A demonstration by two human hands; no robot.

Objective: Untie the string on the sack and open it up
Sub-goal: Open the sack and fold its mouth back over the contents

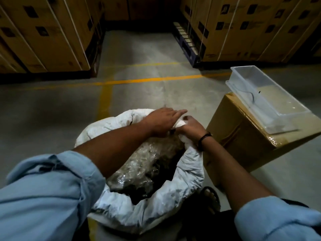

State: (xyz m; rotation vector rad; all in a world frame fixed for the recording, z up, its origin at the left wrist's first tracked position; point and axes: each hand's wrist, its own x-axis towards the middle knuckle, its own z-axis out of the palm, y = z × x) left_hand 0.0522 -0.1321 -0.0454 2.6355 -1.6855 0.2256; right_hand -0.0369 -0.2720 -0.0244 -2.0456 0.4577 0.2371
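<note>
The sack (pixel 191 164) is standing on the floor (pixel 139 84), just in front of the person and close beside a cardboard box (pixel 243 136) that is carrying a clear plastic tray (pixel 267 94). Its mouth is already gaping wide, and the white rim is lying rolled outward around most of the opening. Inside, a crumpled clear plastic liner (pixel 139 164) with something dark in it is showing. I am not seeing any string, so the untying seems to be finished, though the string may be hidden.

The right hand (pixel 189 127) is gripping a bunch of the white fabric at the far right part of the rim, fingers curled round it. The left hand (pixel 163 122) is reaching across the opening and pressing on the same bunch with rather straight fingers. To my judgement, only this last gathered part is waiting to be spread, and perhaps the liner too.
</note>
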